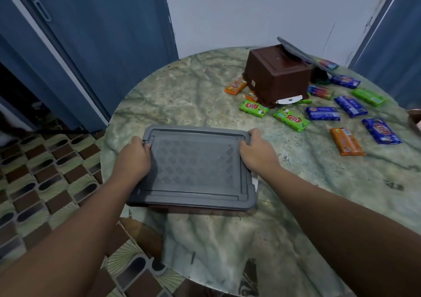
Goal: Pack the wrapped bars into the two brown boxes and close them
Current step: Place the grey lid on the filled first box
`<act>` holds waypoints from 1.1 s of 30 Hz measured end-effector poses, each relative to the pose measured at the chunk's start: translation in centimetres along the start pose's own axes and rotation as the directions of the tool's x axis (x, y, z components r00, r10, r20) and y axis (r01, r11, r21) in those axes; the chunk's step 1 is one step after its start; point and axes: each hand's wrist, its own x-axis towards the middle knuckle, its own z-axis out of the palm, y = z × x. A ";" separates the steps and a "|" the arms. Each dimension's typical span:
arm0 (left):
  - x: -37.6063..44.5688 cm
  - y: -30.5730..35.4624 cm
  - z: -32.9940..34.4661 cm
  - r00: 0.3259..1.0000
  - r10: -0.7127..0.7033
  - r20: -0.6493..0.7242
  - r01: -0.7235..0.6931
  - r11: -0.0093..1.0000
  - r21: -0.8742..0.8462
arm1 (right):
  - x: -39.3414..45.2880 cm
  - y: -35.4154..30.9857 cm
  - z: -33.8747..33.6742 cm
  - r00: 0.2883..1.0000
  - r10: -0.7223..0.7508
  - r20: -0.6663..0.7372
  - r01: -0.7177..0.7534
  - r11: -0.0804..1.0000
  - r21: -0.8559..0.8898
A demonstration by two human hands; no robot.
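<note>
Wrapped bars (292,119) loose around upturned brown box (276,74); left hand (134,158), right hand (255,152) gripping grey lid (193,171).

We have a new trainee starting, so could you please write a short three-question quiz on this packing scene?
1. True or false: the far brown plastic box stands upright.
2. What do both hands grip? A) an orange wrapped bar B) the grey plastic lid C) a cloth
3. Fill in: the second grey lid leans on the far ____.

Key
1. False: it lies upside down on the marbled round table.
2. B: left hand and right hand curl over opposite edges.
3. box
</note>
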 end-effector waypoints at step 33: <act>1.6 2.7 -2.1 0.908 0.110 0.403 -0.120 0.993 -0.001 | -1.1 -2.1 4.0 0.978 -0.201 -0.050 0.170 0.916 -0.363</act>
